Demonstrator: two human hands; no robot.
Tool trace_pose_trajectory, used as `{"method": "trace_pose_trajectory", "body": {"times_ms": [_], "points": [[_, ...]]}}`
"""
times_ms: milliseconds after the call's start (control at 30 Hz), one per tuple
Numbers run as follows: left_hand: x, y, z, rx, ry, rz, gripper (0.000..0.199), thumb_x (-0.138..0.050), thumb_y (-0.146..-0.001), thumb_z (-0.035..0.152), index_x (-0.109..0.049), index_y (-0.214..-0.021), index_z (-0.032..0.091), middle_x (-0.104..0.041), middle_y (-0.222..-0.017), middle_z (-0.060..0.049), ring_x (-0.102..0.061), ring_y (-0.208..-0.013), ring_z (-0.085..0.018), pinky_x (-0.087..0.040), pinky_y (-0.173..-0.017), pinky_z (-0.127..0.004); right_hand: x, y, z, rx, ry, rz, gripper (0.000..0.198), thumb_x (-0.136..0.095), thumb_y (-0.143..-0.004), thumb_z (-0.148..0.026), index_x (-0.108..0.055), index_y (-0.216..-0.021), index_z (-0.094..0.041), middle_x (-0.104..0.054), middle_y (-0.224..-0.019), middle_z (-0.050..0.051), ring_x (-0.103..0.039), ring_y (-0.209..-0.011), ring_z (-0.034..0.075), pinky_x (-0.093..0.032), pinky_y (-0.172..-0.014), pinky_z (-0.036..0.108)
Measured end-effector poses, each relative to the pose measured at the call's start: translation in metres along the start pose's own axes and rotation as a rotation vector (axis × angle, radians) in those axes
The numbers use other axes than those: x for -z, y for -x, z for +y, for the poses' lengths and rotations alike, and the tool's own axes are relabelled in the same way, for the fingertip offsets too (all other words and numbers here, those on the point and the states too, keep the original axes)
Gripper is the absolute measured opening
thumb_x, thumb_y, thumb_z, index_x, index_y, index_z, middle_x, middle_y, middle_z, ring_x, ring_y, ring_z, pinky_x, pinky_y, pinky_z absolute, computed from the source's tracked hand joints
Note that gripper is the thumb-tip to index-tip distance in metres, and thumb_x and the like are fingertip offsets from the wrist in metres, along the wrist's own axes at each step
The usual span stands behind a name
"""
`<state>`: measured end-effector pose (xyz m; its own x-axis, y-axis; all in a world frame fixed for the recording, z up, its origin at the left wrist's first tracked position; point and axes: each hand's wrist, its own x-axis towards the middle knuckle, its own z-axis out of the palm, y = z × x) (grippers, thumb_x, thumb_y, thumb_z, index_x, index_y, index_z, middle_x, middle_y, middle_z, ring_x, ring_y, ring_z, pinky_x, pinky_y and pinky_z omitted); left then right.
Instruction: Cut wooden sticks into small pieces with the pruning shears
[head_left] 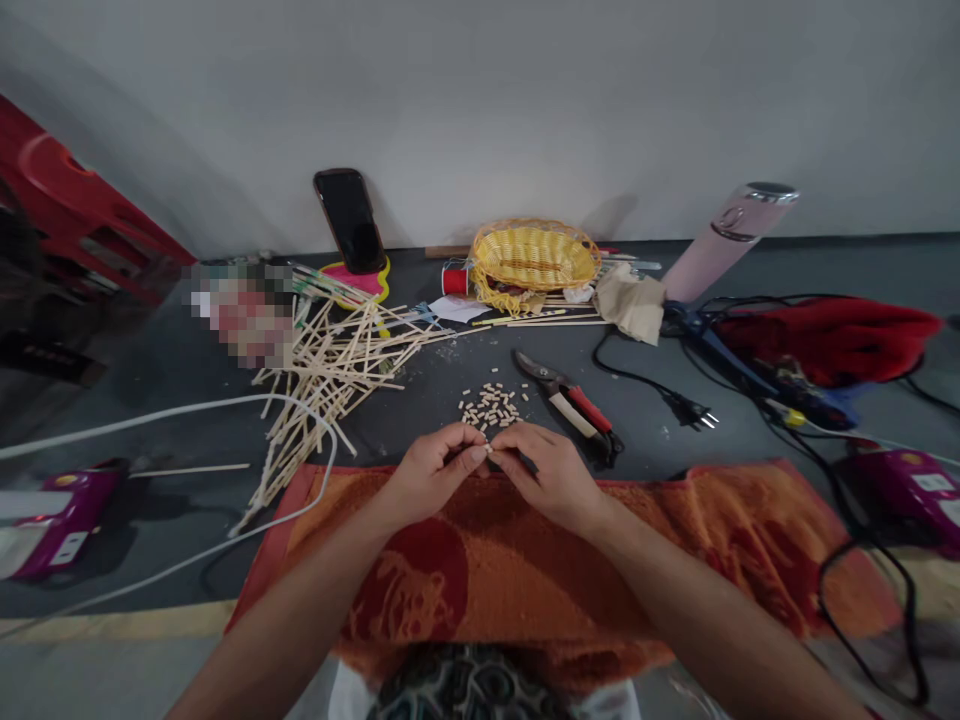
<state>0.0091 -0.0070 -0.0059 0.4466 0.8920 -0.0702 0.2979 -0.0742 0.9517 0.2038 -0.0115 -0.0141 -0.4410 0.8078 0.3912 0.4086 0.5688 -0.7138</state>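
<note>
My left hand (450,458) and my right hand (544,465) meet over the back edge of an orange towel (540,560). Thumb and forefinger of each are pinched around a small pale piece (488,447), which looks like a short cut bit of wooden stick. Just beyond the fingertips lies a small heap of such cut pieces (491,405) on the dark table. Pruning shears (566,400) with red and white handles rest to the right of the heap. Left of the hands, many long thin wooden sticks (337,360) are spread in a loose pile.
A yellow woven basket (536,258), a red thread spool (454,281) and a leaning phone (349,220) stand along the wall. On the right are a pink flask (731,240), a black power plug (697,412) and red cloth (832,335). A white cable (330,440) loops at left.
</note>
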Motion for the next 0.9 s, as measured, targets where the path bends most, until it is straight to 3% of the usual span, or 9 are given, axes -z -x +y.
{"method": "trace_pose_trajectory", "body": {"times_ms": [200, 467, 600, 733, 900], "points": [[0.0026, 0.0015, 0.0007, -0.089, -0.198, 0.013, 0.02, -0.046, -0.094, 0.033, -0.059, -0.092, 0.018, -0.066, -0.077, 0.001, -0.06, -0.072, -0.011, -0.044, -0.069, -0.021, 0.004, -0.0012, -0.0041, -0.076, -0.068, -0.073, 0.009, -0.05, -0.091, -0.021, -0.056, -0.097, -0.021, -0.062, -0.088, 0.003, -0.057, -0.082, 0.015, -0.043, -0.075, 0.027], [0.002, 0.0031, 0.0014, -0.125, -0.52, 0.007, 0.021, -0.043, -0.095, 0.031, -0.06, -0.092, 0.02, -0.067, -0.08, 0.0, -0.061, -0.072, -0.013, -0.042, -0.066, -0.023, 0.0017, -0.001, -0.0024, -0.125, -0.09, -0.117, 0.008, -0.049, -0.089, -0.021, -0.056, -0.086, -0.02, -0.056, -0.077, 0.001, -0.051, -0.07, 0.013, -0.04, -0.066, 0.026], [-0.0017, 0.0039, -0.0019, -0.164, -0.482, 0.067, 0.018, -0.045, -0.095, 0.031, -0.06, -0.099, 0.021, -0.07, -0.09, -0.001, -0.065, -0.082, -0.014, -0.046, -0.073, -0.024, 0.0014, -0.002, -0.0019, -0.189, -0.182, -0.073, 0.011, -0.048, -0.091, -0.023, -0.057, -0.085, -0.02, -0.056, -0.077, 0.001, -0.051, -0.072, 0.013, -0.04, -0.067, 0.026], [-0.0035, 0.0052, -0.0067, -0.257, -0.436, 0.229, 0.02, -0.056, -0.089, 0.03, -0.06, -0.107, 0.022, -0.071, -0.101, -0.004, -0.066, -0.091, -0.017, -0.049, -0.081, -0.027, 0.0008, -0.004, -0.0023, -0.327, -0.356, -0.041, 0.018, -0.047, -0.092, -0.03, -0.057, -0.082, -0.019, -0.055, -0.075, 0.0, -0.049, -0.068, 0.012, -0.04, -0.063, 0.024], [-0.0037, 0.0059, -0.0053, -0.33, -0.413, 0.243, 0.011, -0.057, -0.089, 0.024, -0.066, -0.093, 0.021, -0.072, -0.087, -0.003, -0.065, -0.08, -0.015, -0.048, -0.075, -0.026, -0.0023, -0.0047, -0.0042, -0.387, -0.497, -0.07, 0.021, -0.051, -0.091, -0.034, -0.057, -0.078, -0.019, -0.053, -0.073, -0.001, -0.048, -0.065, 0.01, -0.039, -0.062, 0.023]]}}
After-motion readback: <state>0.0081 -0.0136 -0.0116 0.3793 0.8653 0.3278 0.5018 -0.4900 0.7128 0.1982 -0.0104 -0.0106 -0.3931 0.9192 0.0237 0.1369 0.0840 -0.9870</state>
